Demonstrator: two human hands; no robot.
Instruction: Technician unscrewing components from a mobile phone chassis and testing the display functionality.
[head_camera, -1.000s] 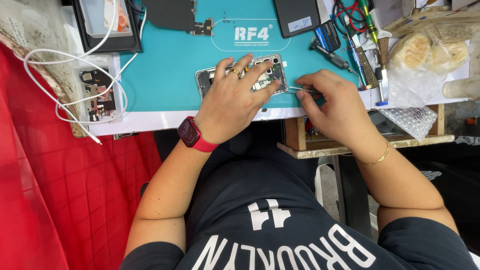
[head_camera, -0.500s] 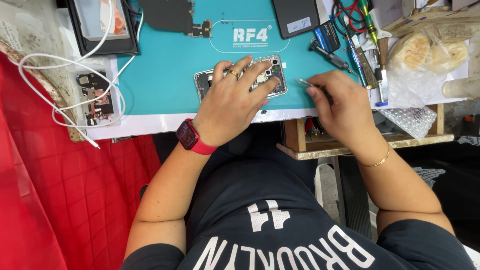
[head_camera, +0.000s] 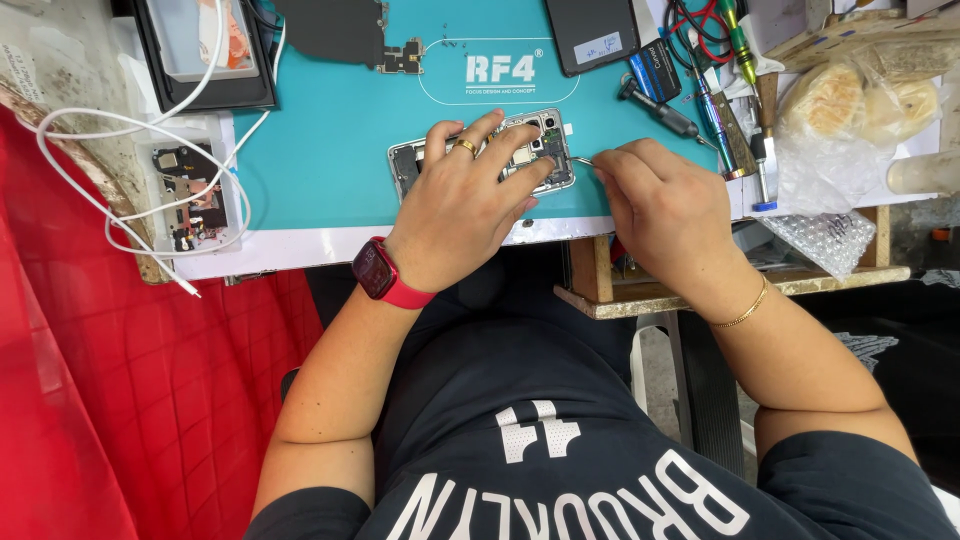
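Observation:
An opened phone (head_camera: 541, 148) with its inner boards bare lies on a teal work mat (head_camera: 330, 140). My left hand (head_camera: 462, 205) presses flat on the phone and covers most of it; it wears a ring and a red wrist watch (head_camera: 382, 273). My right hand (head_camera: 665, 210) is just right of the phone and pinches thin metal tweezers (head_camera: 583, 161), whose tip points at the phone's right edge. A thin gold bracelet (head_camera: 742, 312) sits on my right wrist.
A white cable (head_camera: 130, 135) loops over a small parts tray (head_camera: 190, 195) at the left. A black tray (head_camera: 205, 50), a dark phone (head_camera: 592, 32), screwdrivers (head_camera: 700, 100) and a plastic bag (head_camera: 850, 110) line the back and right. Red cloth (head_camera: 150, 400) hangs at lower left.
My right hand has slid left with the tweezers, closer to the phone's right edge. My left hand has stayed pressed on the phone.

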